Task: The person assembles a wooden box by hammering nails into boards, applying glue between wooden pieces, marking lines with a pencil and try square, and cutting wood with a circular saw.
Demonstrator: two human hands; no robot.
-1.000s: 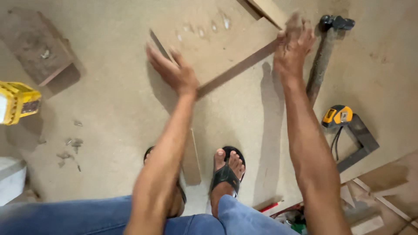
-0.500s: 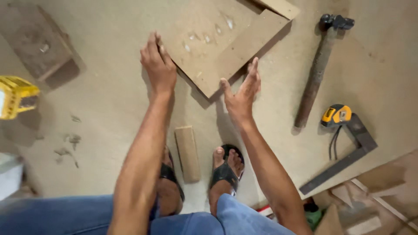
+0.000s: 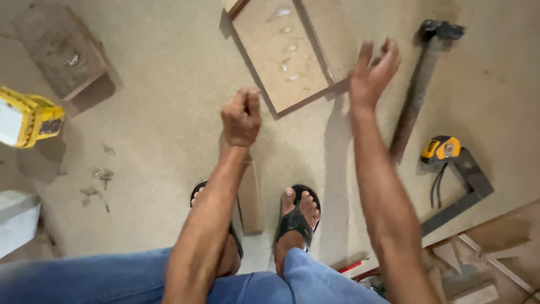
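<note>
A flat wooden board [image 3: 281, 53] lies on the large sheet ahead of me, with a few wet-looking spots on it. My left hand [image 3: 242, 115] hangs just below the board's near left corner, fingers curled into a loose fist, holding nothing. My right hand [image 3: 374, 70] is raised at the board's near right corner with its fingers spread apart, blurred, apart from the wood. A small wooden block [image 3: 250, 197] lies between my sandalled feet [image 3: 295, 217].
A hammer [image 3: 419, 90] lies to the right of the board. A yellow tape measure [image 3: 441, 149] and a dark metal square [image 3: 464, 191] sit further right. A yellow power tool [image 3: 28, 118] is at the left, with a wooden block [image 3: 62, 50] beyond it. Offcuts pile at bottom right.
Both hands have come off the board. It has swung to a steeper angle and lies further from me. My left hand closed into a fist; my right lifted to the right.
</note>
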